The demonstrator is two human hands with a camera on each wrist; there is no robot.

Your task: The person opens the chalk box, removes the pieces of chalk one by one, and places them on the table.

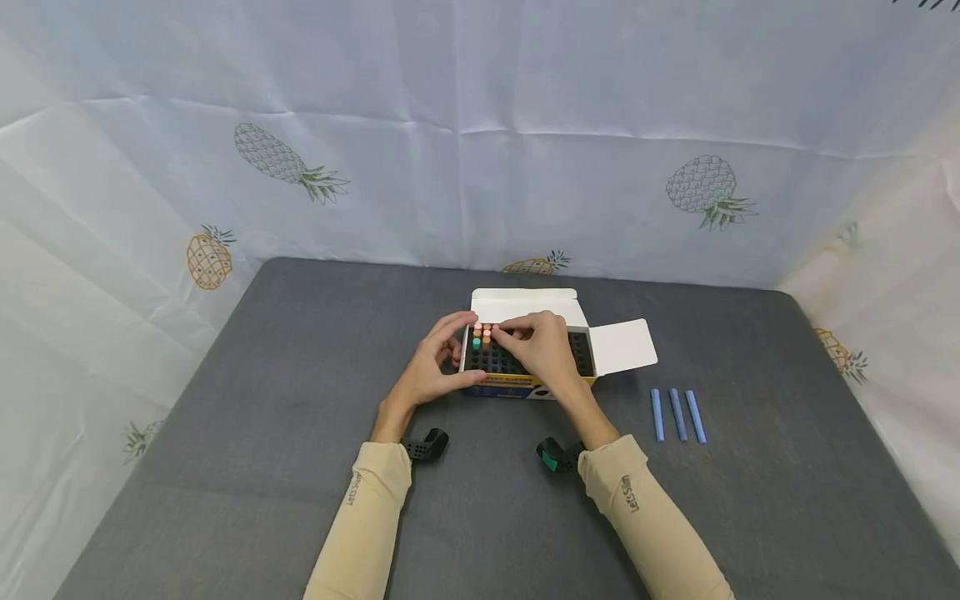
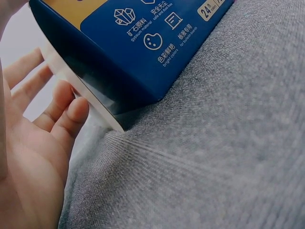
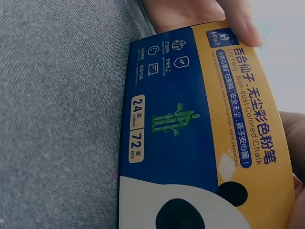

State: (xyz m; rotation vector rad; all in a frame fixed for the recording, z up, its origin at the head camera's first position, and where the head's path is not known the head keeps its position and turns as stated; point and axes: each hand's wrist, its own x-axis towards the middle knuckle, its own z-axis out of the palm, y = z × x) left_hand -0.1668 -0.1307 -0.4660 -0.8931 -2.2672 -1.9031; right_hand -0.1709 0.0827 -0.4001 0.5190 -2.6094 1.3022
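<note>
An open blue and yellow chalk box (image 1: 501, 387) lies mid-table, its black grid tray (image 1: 497, 360) mostly bare. A few pink, orange and teal chalk sticks (image 1: 482, 333) stand in the tray's back left corner. My left hand (image 1: 435, 367) grips the box's left end, fingers beside it (image 2: 57, 109) and thumb on the front top edge (image 3: 238, 24). My right hand (image 1: 542, 346) arches over the tray, its curled fingertips pinching a pink stick in that corner. The box's printed front (image 3: 205, 133) fills the right wrist view.
Three blue chalk sticks (image 1: 677, 414) lie side by side to the right of the box. The box's white flaps (image 1: 622, 346) stand open at the back and right. The grey cloth table (image 1: 262, 375) is ringed by a pineapple-print curtain (image 1: 480, 125).
</note>
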